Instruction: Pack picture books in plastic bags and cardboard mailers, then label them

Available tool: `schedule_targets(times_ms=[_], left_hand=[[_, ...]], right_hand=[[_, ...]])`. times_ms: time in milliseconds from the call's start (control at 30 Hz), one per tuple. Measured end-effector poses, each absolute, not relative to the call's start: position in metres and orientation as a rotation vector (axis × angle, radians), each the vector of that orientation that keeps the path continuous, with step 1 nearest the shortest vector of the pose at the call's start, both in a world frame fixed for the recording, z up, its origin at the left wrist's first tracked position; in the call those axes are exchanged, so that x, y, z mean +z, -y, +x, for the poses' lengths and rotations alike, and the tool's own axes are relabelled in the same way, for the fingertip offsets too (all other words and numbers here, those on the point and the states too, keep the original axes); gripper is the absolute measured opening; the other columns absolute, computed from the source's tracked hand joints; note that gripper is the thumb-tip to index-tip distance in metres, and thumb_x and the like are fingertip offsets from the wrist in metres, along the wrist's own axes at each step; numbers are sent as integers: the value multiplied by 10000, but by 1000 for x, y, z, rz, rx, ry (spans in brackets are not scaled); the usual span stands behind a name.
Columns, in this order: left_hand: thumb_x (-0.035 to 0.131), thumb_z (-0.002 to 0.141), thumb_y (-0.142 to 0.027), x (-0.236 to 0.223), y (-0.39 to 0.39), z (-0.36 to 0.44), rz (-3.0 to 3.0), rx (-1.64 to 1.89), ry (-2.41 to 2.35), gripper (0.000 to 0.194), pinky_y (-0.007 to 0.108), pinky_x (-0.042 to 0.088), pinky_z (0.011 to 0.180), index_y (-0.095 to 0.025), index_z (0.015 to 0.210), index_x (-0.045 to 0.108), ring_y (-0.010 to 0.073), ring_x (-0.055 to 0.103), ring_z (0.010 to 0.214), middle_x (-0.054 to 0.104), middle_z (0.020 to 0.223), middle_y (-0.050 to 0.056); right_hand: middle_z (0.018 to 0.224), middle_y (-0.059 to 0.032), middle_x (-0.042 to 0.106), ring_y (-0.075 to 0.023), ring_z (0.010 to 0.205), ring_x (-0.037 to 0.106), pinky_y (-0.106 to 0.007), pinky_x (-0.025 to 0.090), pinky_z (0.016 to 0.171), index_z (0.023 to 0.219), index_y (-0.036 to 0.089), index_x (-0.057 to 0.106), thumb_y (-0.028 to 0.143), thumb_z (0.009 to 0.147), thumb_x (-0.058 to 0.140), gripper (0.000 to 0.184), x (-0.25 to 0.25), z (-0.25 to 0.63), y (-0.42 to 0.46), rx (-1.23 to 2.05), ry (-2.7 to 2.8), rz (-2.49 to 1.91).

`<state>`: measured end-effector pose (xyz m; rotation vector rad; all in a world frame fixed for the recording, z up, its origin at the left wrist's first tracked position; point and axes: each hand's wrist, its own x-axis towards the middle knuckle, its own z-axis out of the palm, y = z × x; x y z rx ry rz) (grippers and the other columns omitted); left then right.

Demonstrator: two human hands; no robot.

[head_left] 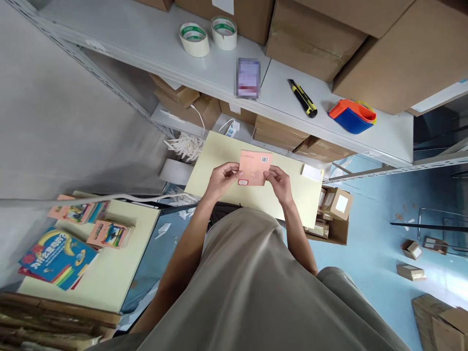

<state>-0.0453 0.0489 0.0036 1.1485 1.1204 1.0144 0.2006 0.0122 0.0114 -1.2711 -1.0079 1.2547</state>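
Observation:
A thin pink book (pixel 252 165) is held over the pale yellow table (pixel 292 197), its barcode side turned up to me. My left hand (pixel 224 179) pinches its left edge, thumb on the cover. On the opposite edge, my right hand (pixel 278 183) grips it the same way near the lower corner. A small red-framed label shows at the book's lower left. Toward the table's right end lies a small white stack (pixel 312 172), perhaps labels.
Above the table, a grey shelf (pixel 146 56) carries tape rolls (pixel 194 39), a box cutter (pixel 302 99), an orange-blue tape dispenser (pixel 352 116) and cartons (pixel 314 41). Books (pixel 58 258) lie on a left side table (pixel 120 280). An open carton (pixel 338 234) stands right of the table.

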Motion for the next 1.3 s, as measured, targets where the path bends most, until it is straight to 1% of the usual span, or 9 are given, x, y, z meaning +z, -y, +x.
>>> schedule_targets(times_ms=[67, 233, 500, 633, 767, 900, 1067, 1167, 1300], left_hand=[[994, 799, -672, 4, -48, -43, 1202, 1090, -1082, 507, 405, 676, 919, -221, 993, 869, 254, 799, 985, 831, 1088, 96], [949, 878, -635, 5, -48, -42, 1288, 1282, -1051, 414, 449, 674, 1004, -238, 824, 849, 237, 806, 1049, 721, 1405, 125], [852, 938, -569, 19, -43, -49, 1251, 1174, -1121, 326, 405, 654, 966, -245, 951, 880, 265, 802, 1068, 837, 1080, 95], [936, 848, -579, 20, -43, -49, 1157, 1138, -1140, 444, 379, 664, 941, -235, 1095, 802, 251, 821, 1016, 866, 1075, 81], [971, 816, -627, 17, -45, -49, 1158, 1126, -1112, 610, 386, 673, 956, -230, 1229, 760, 256, 838, 1008, 877, 1056, 83], [968, 807, -690, 16, -45, -47, 1163, 1107, -1114, 591, 427, 682, 994, -197, 1098, 823, 287, 837, 1050, 880, 1130, 123], [1002, 779, -679, 16, -46, -43, 1166, 1116, -1096, 554, 473, 689, 1027, -207, 1014, 833, 284, 832, 1018, 870, 1055, 102], [985, 843, -620, 19, -47, -41, 1281, 1208, -1012, 415, 534, 635, 1168, -239, 922, 842, 313, 826, 1170, 864, 1083, 109], [946, 897, -599, 21, -50, -38, 1344, 1253, -970, 351, 585, 571, 1268, -278, 824, 824, 335, 781, 1345, 852, 1110, 109]], right_hand=[[1117, -55, 823, -251, 1120, 761, -405, 661, 996, 1055, 300, 913, 680, 844, 959, 437, 9, 202, -13, 1105, 1063, -1279], [1137, -66, 830, -261, 1109, 772, -416, 655, 963, 1045, 330, 947, 687, 916, 883, 384, 7, 199, -7, 1083, 1111, -1272], [1201, -63, 881, -249, 1008, 779, -415, 653, 930, 1117, 322, 931, 686, 934, 875, 411, 16, 196, -4, 1126, 1124, -1259], [1070, -58, 862, -224, 898, 762, -374, 638, 831, 1067, 284, 852, 715, 861, 931, 484, 10, 197, -7, 1119, 1077, -1300], [989, -35, 831, -221, 944, 786, -347, 632, 837, 1017, 277, 721, 719, 824, 966, 540, 7, 199, -8, 1111, 1016, -1300], [954, -27, 829, -237, 1009, 809, -355, 648, 877, 968, 286, 663, 714, 807, 986, 560, 8, 200, -9, 1106, 973, -1286], [1002, -40, 845, -251, 1033, 823, -398, 680, 944, 970, 284, 701, 690, 848, 961, 497, 10, 200, -10, 1051, 993, -1309], [1074, -57, 869, -276, 1128, 824, -472, 667, 1087, 1052, 299, 798, 618, 891, 941, 385, 11, 201, -11, 1005, 1068, -1288], [1117, -66, 875, -296, 1203, 809, -534, 629, 1178, 868, 326, 843, 569, 971, 871, 266, 11, 202, -14, 933, 1167, -1249]])
